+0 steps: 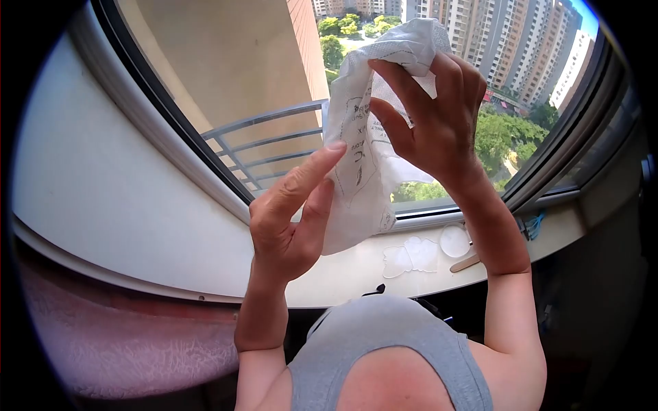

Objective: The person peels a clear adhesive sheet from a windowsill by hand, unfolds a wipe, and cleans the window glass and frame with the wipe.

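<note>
A crumpled, soft white bag [354, 164] hangs upright before the window, with dark lettering and a dashed line along its side. Part of it folds over at the top, and a second layer shows behind the front one. On its left edge, my left hand [288, 212] pinches the material between thumb and index finger. My right hand [439, 116] is higher up, its curled fingers gripping the upper right part. Some of the right fingertips are hidden by the folded material.
Below the window runs a pale sill [322, 284]. On it lie clear, thin shaped pieces [411, 256], a round white disc [454, 241], a flat wooden stick [465, 264] and a blue bundle [535, 225]. The window frame [185, 144] curves round on the left; a metal railing [274, 137] stands outside.
</note>
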Available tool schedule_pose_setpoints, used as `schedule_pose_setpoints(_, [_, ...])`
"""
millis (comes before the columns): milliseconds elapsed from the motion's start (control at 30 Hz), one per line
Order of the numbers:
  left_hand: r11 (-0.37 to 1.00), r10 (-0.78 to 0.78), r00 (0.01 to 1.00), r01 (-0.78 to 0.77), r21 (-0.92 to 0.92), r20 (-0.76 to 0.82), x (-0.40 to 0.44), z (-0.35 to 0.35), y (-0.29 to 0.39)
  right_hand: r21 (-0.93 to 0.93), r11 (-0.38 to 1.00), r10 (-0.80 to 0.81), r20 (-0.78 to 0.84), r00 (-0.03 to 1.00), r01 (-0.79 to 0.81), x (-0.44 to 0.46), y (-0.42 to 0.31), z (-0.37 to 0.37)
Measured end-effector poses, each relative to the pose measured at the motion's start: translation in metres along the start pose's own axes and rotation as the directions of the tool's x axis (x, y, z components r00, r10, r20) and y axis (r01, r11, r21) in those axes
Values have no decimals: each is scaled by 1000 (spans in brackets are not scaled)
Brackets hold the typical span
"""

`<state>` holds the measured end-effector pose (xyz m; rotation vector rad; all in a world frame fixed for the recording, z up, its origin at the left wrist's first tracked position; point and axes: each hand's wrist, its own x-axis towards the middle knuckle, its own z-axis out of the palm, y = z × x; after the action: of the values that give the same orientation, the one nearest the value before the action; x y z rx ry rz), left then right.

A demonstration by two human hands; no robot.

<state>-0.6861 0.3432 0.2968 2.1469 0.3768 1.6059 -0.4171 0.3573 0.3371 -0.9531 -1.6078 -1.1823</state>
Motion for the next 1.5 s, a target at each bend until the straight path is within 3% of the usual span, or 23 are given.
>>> schedule_pose_setpoints(33, [997, 77, 992, -78, 2, 102, 4, -4, 7, 6, 1000, 8, 21, 1000, -8, 1, -2, -1])
schedule_pose_setpoints(200, [995, 3, 988, 13, -102, 155, 24, -4, 20, 6, 999, 36, 96, 995, -36, -1, -7, -6])
schedule_pose_setpoints(300, [991, 111, 992, -115, 74, 53, 33, 7, 13, 17, 998, 59, 155, 986, -62, -3, -8, -11])
schedule_pose_setpoints(367, [911, 215, 976, -193, 365, -19, 39, 10, 8, 57, 997, 42, 162, 986, -52, -1, -7, -12])
schedule_pose_setpoints(500, [703, 421, 906, -357, 615, 45, 70, 22, 9, 142, 990, -1, 87, 996, -11, -1, 4, -12])
schedule_pose_setpoints(600, [650, 394, 919, -289, 703, 13, 88, 35, -6, 511, 841, 184, 35, 982, -176, 4, 7, -23])
schedule_pose_setpoints(633, [629, 379, 925, -243, 738, -18, 92, 38, -12, 508, 844, 182, 31, 983, -172, 4, 11, -30])
schedule_pose_setpoints(700, [623, 383, 923, -228, 748, -38, 96, 40, -16, 714, 610, 373, 125, 920, -344, 2, 22, -44])
schedule_pose_setpoints(767, [604, 389, 920, -216, 767, -47, 96, 42, -13, 708, 477, 534, 237, 812, -521, 4, 20, -64])
schedule_pose_setpoints(833, [607, 409, 912, -252, 754, -24, 97, 45, -10, 415, 874, 230, 101, 968, -251, 6, 29, -71])
schedule_pose_setpoints(900, [608, 428, 904, -287, 740, -2, 93, 46, -9, 295, 941, 126, 142, 982, -164, 14, 4, -74])
schedule_pose_setpoints(967, [821, 328, 945, -293, 489, 15, 83, 46, -6, 184, 969, 104, 304, 947, -166, 16, -15, -80])
schedule_pose_setpoints(1033, [812, 373, 925, -363, 457, 72, 73, 38, 11, 238, 948, 143, 285, 948, -214, 13, -22, -78])
schedule_pose_setpoints(1100, [944, 176, 981, -192, 267, 85, 58, 28, 26, 439, 853, 111, 375, 921, -282, 3, -24, -73])
schedule_pose_setpoints(1167, [968, 105, 988, -129, 217, 115, 46, 17, 25, 481, 814, 161, 354, 921, -326, -5, -31, -75])
schedule_pose_setpoints(1233, [998, 48, 999, -47, -31, 18, 36, 18, 16, 631, 606, 179, 485, 856, -484, -25, -29, -77])
schedule_pose_setpoints(1267, [994, -5, 999, 2, -113, -34, 26, 24, 9, 620, 441, 300, 579, 758, -648, -23, -42, -83])
schedule_pose_setpoints(1300, [994, -23, 999, 19, -112, -36, 15, 22, 9, 616, 432, 297, 592, 749, -659, -27, -48, -83])
schedule_pose_setpoints(1333, [936, -299, 951, 309, -166, 82, 4, 19, 11, 623, 216, 362, 664, 655, -751, -33, -53, -83])
schedule_pose_setpoints(1367, [797, -540, 815, 575, -185, 212, -6, 16, 11, 599, -12, 403, 736, 545, -801, -39, -57, -82])
schedule_pose_setpoints(1400, [787, -551, 806, 588, -187, 218, -20, 13, 3, 606, -66, 410, 741, 532, -793, -49, -61, -76])
schedule_pose_setpoints(1467, [553, -675, 646, 763, -335, 355, -45, 9, -16, 528, -161, 414, 803, 428, -834, -61, -64, -71])
schedule_pose_setpoints(1500, [546, -679, 641, 767, -338, 358, -54, 9, -20, 507, -199, 434, 813, 389, -838, -66, -70, -68])
